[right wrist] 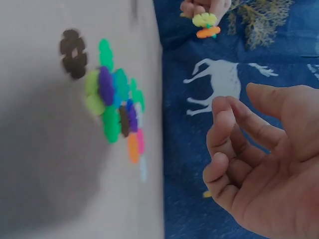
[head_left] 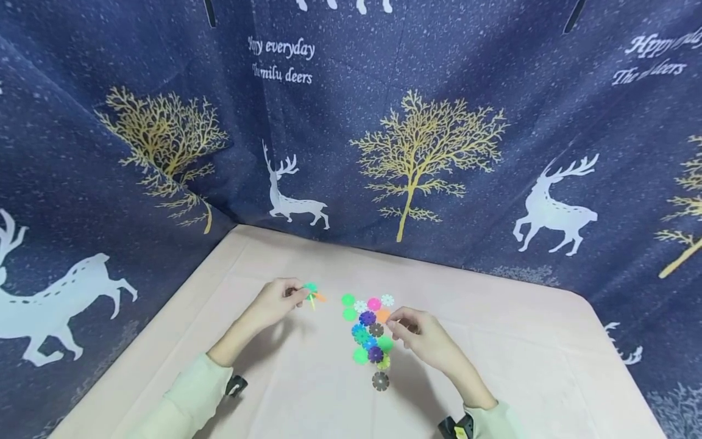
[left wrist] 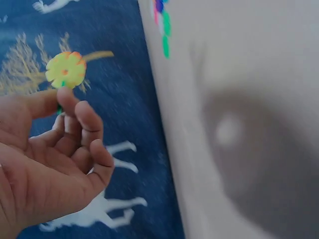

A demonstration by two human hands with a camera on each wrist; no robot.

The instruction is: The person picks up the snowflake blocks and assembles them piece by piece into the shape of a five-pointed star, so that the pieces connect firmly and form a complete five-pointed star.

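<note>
Between thumb and forefinger, my left hand (head_left: pixel 281 299) pinches a green interlocking plastic disc (head_left: pixel 310 286). A yellow disc (left wrist: pixel 61 70) and an orange disc (right wrist: pixel 208 32) are slotted into it, making a small joined cluster held above the table. My right hand (head_left: pixel 433 341) hovers at the right side of a pile of loose notched discs, its fingers loosely bent and nothing between thumb and fingertips. Nearest to it are an orange disc (head_left: pixel 382 315) and a dark brown disc (head_left: pixel 376 330) in the pile.
The pile also has purple discs (head_left: pixel 367 318), a pink disc (head_left: pixel 374 303), white, blue and several green ones. A grey-brown disc (head_left: pixel 381 381) lies apart at the near end. The pale table (head_left: pixel 307 390) meets a blue curtain (head_left: pixel 340 122) printed with deer and trees.
</note>
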